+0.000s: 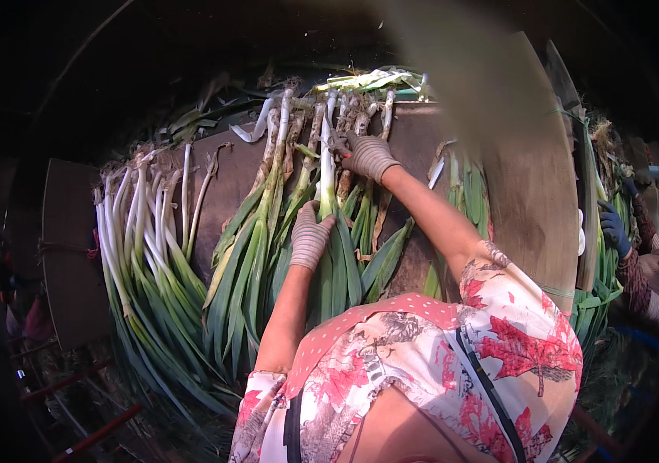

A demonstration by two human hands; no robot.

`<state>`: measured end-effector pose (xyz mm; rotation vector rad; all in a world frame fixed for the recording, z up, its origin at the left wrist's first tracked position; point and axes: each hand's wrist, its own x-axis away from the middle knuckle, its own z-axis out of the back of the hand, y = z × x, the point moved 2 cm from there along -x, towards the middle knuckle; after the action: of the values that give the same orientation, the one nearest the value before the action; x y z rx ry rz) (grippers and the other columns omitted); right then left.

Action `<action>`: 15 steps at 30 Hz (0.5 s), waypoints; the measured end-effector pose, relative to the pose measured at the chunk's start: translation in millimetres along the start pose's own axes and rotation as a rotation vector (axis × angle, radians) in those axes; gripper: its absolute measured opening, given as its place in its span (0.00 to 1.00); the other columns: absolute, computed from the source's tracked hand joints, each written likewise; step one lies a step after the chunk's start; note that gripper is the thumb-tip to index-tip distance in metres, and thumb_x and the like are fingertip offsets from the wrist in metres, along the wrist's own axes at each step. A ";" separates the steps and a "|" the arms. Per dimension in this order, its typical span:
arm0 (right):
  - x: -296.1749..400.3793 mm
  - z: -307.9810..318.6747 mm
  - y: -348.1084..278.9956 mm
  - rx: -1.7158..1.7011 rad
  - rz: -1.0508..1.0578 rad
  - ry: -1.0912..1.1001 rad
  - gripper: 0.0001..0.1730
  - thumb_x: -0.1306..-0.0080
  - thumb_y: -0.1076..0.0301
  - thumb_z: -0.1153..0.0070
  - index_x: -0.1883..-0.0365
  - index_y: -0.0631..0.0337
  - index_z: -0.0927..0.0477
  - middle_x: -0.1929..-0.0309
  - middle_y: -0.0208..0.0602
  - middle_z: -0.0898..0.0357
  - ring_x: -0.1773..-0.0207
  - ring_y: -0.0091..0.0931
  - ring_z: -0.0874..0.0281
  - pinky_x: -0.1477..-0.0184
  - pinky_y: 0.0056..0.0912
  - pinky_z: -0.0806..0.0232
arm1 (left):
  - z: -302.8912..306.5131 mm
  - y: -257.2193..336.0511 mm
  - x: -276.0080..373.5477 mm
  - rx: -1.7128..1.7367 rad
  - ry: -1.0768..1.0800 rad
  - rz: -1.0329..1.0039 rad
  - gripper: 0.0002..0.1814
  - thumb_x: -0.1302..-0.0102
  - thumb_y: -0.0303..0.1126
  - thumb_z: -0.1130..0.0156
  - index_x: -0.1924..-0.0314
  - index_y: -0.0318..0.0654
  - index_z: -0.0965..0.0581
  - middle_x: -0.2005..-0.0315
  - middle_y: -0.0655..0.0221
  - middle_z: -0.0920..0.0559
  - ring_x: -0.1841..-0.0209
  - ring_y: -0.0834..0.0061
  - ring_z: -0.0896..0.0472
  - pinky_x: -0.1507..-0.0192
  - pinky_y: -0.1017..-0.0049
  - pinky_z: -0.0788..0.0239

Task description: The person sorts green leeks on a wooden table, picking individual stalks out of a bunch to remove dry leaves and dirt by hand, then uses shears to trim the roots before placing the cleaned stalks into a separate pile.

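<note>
In a striped work glove, my left hand (309,234) grips a leek (327,168) where its white stem turns to green leaves. The stem points away from me, with its root end at the far edge of the board. My right hand (367,155), gloved the same way, is closed around a dark tool with a bit of red, perhaps a knife or shears (338,144), held against the white stem. Unpeeled leeks (268,150) with soil and brown skins lie on both sides of it. At the left is a pile of clean white leeks (141,214).
Upright wooden boards stand at the left (72,254) and right (529,173) of the work board (213,173). Peeled leaf scraps (378,80) lie beyond the far edge. Past the right board, a co-worker's gloved hand (614,227) is among more leeks. A blurred strip crosses the upper right.
</note>
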<state>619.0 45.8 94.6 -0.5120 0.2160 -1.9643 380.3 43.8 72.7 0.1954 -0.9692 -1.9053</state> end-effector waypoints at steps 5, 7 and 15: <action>54.9 -8.4 -16.7 -0.043 -0.054 -0.194 0.45 0.46 0.50 0.41 0.32 0.63 0.36 0.62 0.53 0.16 0.57 0.46 0.17 0.53 0.48 0.28 | 11.1 -18.9 -12.6 0.678 -0.240 0.288 0.23 0.44 0.34 0.31 0.52 0.27 0.22 0.66 0.64 0.17 0.66 0.75 0.21 0.60 0.74 0.27; 57.6 -15.5 -13.8 -0.070 -0.078 -0.157 0.48 0.45 0.50 0.41 0.29 0.62 0.39 0.61 0.54 0.16 0.57 0.46 0.17 0.54 0.48 0.27 | 18.3 -21.9 -9.7 0.825 -0.323 0.349 0.21 0.45 0.32 0.32 0.52 0.30 0.22 0.68 0.66 0.18 0.68 0.76 0.22 0.63 0.75 0.28; 45.5 -4.3 -9.0 -0.192 -0.033 -0.042 0.49 0.46 0.51 0.40 0.29 0.63 0.39 0.61 0.56 0.16 0.58 0.46 0.17 0.55 0.48 0.26 | 82.4 18.5 37.2 0.883 -0.437 0.371 0.12 0.37 0.39 0.40 0.60 0.39 0.23 0.81 0.75 0.27 0.82 0.79 0.30 0.76 0.81 0.33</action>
<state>593.3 8.6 105.8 -0.6847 0.3740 -1.9733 331.6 54.2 150.4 0.0933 -1.9558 -1.0937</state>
